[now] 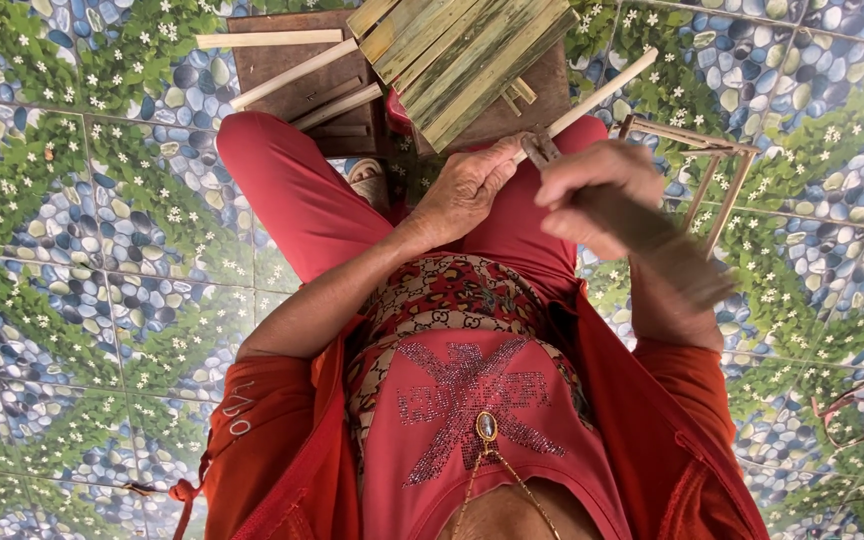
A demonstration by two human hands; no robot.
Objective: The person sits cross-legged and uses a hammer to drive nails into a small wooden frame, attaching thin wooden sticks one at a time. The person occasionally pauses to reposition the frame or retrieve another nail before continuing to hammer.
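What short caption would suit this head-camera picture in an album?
Seated on a pebble-patterned floor, the left hand steadies a pale bamboo stick while the right hand works a knife along it.

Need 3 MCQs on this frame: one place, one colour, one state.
1. Where does the bundle of green strips lie?
A. on the brown board beyond the knees
B. in the lap
C. at the right edge of the floor

2. What colour are the trousers?
A. blue
B. red
C. white

3. What is the right hand doing?
A. resting open on the floor
B. gripping a dark tool
C. hanging free

Key: 1 A, the strips rest on the brown board at the top; 2 B, both legs are red; 3 B, the fingers close round the dark tool, next to the left hand on the pale stick.
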